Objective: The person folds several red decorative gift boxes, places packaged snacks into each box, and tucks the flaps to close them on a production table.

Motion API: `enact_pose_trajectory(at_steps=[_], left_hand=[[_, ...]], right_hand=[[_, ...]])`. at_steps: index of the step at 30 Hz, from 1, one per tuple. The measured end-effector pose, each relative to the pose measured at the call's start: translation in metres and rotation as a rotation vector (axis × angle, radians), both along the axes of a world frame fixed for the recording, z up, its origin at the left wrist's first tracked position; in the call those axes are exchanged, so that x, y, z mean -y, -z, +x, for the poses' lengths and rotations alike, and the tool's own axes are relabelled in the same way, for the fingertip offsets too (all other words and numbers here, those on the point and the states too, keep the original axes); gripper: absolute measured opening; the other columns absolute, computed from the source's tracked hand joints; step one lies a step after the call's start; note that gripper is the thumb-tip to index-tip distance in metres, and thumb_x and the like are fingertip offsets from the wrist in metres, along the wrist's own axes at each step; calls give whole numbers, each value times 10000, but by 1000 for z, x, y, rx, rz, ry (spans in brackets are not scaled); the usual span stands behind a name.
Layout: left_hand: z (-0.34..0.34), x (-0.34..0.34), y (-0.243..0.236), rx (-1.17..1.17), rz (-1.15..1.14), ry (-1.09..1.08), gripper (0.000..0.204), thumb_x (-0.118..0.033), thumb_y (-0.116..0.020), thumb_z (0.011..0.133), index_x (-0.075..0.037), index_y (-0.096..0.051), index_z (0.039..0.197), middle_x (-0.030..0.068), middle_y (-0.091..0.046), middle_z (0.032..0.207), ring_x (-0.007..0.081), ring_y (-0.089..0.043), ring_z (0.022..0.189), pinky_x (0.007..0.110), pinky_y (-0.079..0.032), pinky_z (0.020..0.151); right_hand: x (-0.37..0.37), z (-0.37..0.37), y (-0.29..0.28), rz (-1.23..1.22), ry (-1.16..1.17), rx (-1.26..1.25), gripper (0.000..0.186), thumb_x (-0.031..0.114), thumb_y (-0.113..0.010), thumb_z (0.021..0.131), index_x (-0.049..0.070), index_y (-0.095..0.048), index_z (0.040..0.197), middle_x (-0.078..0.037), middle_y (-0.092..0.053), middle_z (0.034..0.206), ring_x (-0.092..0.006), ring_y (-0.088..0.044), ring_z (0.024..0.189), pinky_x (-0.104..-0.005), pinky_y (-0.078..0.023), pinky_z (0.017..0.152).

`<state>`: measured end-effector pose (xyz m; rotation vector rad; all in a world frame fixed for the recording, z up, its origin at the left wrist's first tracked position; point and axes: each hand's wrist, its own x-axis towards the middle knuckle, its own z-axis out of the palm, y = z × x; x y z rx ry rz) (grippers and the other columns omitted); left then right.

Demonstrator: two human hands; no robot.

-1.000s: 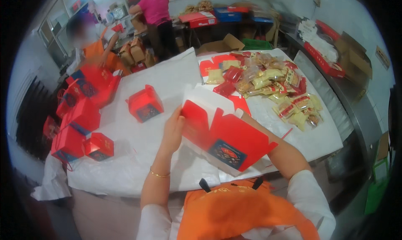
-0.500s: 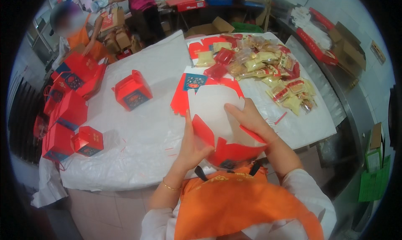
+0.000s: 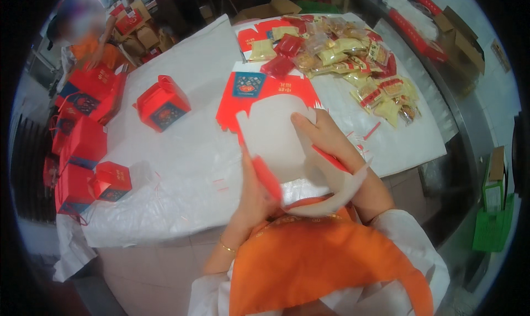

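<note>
I hold an unfolded cardboard box blank (image 3: 279,142), white inside and red outside, lifted close to my chest. My left hand (image 3: 255,197) grips its lower left flap. My right hand (image 3: 326,136) presses fingers on the white inner face from the right. Under it, another flat red blank (image 3: 259,89) with a blue panel lies on the white table cover (image 3: 187,150). A pile of wrapped snacks (image 3: 353,62) in yellow and red packets lies at the far right of the table.
One folded red box (image 3: 162,103) stands mid-table, another (image 3: 112,181) at the left edge, and several more stacked (image 3: 83,128) along the left. A person in orange (image 3: 91,37) works at the far left; another stands behind. Cardboard cartons (image 3: 458,43) sit at right, a green crate (image 3: 494,216) lower right.
The blank has been drawn up toward my chest and turned, its white inside now facing me. My left hand dropped to the lower flap; my right hand stays on the inner face.
</note>
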<state>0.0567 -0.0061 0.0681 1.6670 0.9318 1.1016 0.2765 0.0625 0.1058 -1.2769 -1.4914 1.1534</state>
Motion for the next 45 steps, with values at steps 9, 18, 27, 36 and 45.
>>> enact_pose_trajectory(at_steps=[9, 18, 27, 36, 45], left_hand=[[-14, -24, 8, 138, 10, -82, 1237, -658, -696, 824, -85, 18, 1656, 162, -199, 1695, 298, -253, 1540, 442, -259, 1223], [-77, -38, 44, 370, -241, 1, 780, -195, -643, 916, 3, -305, 1591, 224, -375, 1606, 320, -360, 1494, 446, -324, 1202], [-84, -97, 39, 981, -63, -72, 877, -692, -336, 1024, 10, -366, 1547, 210, -340, 1619, 340, -431, 1397, 487, -302, 1201], [-48, -136, 55, 1252, -173, -34, 817, -699, -258, 1036, 1, -534, 1356, 186, -605, 1320, 313, -540, 1274, 482, -403, 1154], [-28, -69, 25, 994, -199, 144, 915, -682, -42, 1044, 16, -634, 1077, 169, -626, 1126, 344, -568, 1168, 514, -336, 1174]], right_hand=[[-10, -1, 19, -170, 79, -559, 444, 288, -678, 996, -4, -599, 1320, -111, -682, 1215, -186, -658, 1084, -359, -535, 923], [-24, 12, 35, -411, 303, -799, 411, 223, -644, 1017, 22, -580, 1370, -82, -684, 1217, -152, -672, 1035, -312, -563, 853], [-26, -34, 84, -506, 140, -970, 431, 212, -653, 1011, 16, -567, 1386, -83, -685, 1224, -158, -669, 1059, -311, -558, 866], [4, -57, 127, -647, 22, -991, 452, 200, -663, 1005, 11, -555, 1401, -84, -686, 1231, -163, -666, 1083, -309, -554, 878], [68, 1, 173, -912, -254, -710, 474, 189, -673, 999, 6, -542, 1416, -86, -686, 1238, -169, -663, 1107, -308, -550, 891]])
